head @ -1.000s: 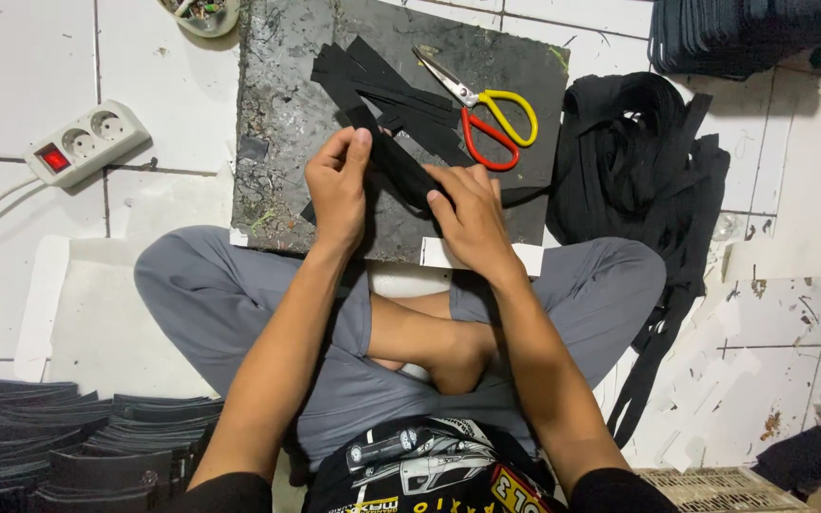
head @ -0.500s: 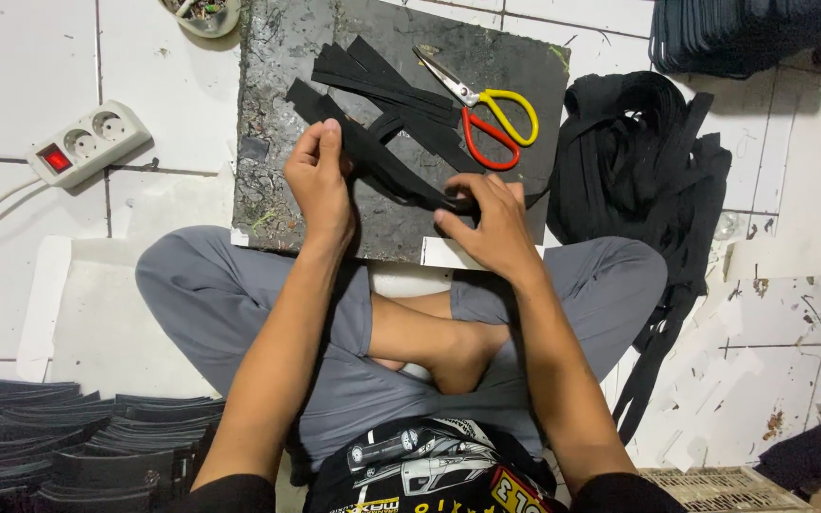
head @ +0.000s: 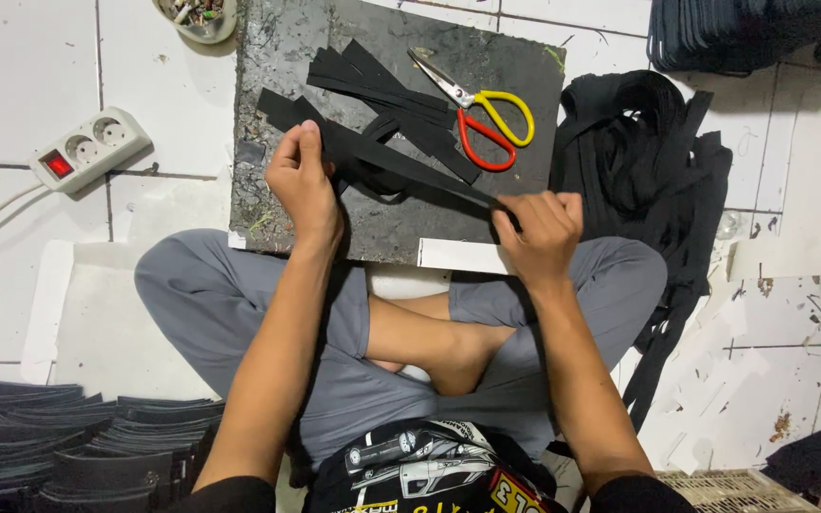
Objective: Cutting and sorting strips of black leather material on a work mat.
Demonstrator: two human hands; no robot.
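I sit cross-legged on a tiled floor with a dark board point(head: 525, 123) in front of my knees. My left hand point(head: 304, 185) pinches one end of a long black strap point(head: 401, 161), and my right hand point(head: 539, 228) grips the other end, so the strap stretches diagonally over the board. Several cut black strips point(head: 372, 81) lie on the board behind it. Scissors point(head: 482, 114) with one yellow and one red handle rest on the board's far right part, apart from both hands.
A heap of black strapping point(head: 648, 161) lies right of the board. A white power strip point(head: 87, 147) with a red switch sits at left. Stacked dark pieces point(head: 68, 437) are at lower left, a small bowl point(head: 197, 14) at the top.
My hands have drawn apart, the left going left and the right going right and nearer to me, pulling the black strap out straight between them.
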